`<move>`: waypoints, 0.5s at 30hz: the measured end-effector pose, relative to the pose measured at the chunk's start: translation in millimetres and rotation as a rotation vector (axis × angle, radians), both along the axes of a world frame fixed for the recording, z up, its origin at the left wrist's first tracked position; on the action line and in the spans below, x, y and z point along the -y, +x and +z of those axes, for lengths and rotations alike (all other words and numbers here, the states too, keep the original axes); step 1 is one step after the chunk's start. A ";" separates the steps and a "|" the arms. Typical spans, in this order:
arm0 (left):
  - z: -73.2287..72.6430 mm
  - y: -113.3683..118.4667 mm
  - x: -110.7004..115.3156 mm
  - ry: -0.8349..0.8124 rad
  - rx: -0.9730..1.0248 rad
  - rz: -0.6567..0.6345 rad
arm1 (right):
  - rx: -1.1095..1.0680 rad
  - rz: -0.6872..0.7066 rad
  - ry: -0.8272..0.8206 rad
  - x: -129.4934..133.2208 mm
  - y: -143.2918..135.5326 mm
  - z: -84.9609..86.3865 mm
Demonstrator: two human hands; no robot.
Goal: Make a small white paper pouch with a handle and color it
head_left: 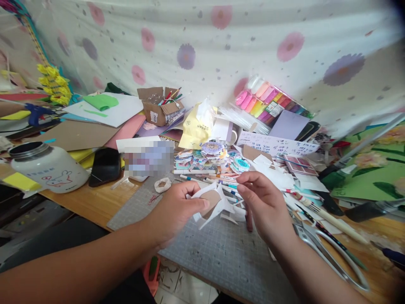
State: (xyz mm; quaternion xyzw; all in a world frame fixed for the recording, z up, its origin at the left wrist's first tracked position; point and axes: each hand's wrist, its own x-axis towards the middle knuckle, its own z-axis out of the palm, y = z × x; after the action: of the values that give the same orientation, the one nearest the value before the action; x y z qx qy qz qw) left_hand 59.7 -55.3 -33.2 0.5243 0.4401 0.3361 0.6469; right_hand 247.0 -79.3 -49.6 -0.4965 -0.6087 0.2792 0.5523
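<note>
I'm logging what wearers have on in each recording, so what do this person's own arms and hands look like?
The left hand and right hand are both ungloved, with no rings visible on the fingers. The left forearm and right forearm are bare to the picture's edge; no sleeves, watch, bracelet or markings show.

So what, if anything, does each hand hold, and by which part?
The left hand pinches a white-edged brown oval by its left side; the right hand seems to hold nothing.

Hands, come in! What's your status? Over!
Left hand: pinching brown cardboard oval, white paper around its edge. Right hand: close by, partly open. Marker pens cluttered just beyond.
</note>
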 end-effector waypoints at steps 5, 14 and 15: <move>-4.6 -0.4 -0.2 -0.092 0.108 -0.005 | -0.218 0.197 -0.188 -2.0 -4.7 -6.0; -0.9 1.8 -1.3 0.038 0.011 -0.025 | -0.385 0.279 -0.369 -1.5 -14.6 -4.2; -1.1 1.9 -1.4 0.020 0.023 -0.023 | -0.411 0.270 -0.365 -1.5 -14.3 -3.7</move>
State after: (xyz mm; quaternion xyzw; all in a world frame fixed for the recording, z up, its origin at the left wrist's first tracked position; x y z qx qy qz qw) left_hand 61.6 -53.9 -34.4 0.5318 0.4232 0.3392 0.6504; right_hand 232.7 -77.8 -53.3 -0.4351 -0.4847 0.5493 0.5235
